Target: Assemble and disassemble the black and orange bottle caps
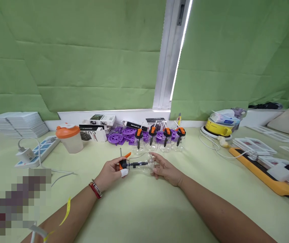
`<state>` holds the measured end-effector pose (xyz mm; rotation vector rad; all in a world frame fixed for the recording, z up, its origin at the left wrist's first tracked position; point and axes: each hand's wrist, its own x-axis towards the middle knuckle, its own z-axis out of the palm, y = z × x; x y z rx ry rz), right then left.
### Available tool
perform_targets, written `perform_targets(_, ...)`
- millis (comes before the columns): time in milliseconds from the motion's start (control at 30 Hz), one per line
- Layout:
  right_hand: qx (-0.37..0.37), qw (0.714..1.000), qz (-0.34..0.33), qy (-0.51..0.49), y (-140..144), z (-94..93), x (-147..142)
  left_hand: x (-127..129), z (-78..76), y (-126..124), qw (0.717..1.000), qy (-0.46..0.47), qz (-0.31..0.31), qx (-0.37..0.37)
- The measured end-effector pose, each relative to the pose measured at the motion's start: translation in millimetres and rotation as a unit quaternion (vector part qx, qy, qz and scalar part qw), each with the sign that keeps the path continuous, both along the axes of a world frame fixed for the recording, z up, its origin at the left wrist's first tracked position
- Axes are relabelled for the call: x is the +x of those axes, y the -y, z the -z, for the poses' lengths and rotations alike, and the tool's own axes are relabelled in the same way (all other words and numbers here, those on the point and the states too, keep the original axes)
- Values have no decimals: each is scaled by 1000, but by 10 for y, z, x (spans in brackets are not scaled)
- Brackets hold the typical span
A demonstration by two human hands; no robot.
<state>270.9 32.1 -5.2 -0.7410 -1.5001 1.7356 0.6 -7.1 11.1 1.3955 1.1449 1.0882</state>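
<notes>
Left hand (110,170) gripped orange-black pump head (123,164) | right hand (165,168) cupped clear bottle (141,165) base | bottle horizontal, held just above bench (144,209) | four matching bottles (159,140) stood upright behind.

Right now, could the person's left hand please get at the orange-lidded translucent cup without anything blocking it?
Probably yes. The orange-lidded translucent cup stands alone on bare table left of and beyond the left hand, nothing lying between them. But that hand grips the clear bottle's orange-and-black cap end, so it would have to let go.
</notes>
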Motion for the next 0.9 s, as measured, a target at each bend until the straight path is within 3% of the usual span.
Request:
perform_targets(200, -8, 999, 5, 47, -47, 49, -54, 5, 2, 12, 1000, -2, 15, 8)
perform_targets(400, 12, 1000, -2, -4, -8, -9, -14, 0, -7, -2, 1000, -1, 3, 2)
perform_targets(633, -4, 1000, 1, 28, -50, 32, -44, 2, -12, 5, 1000, 9, 16, 4)
perform_targets(900, 50, 999, -13, 10, -14, 11, -10, 8, -30, 8, 1000, 7, 5, -3)
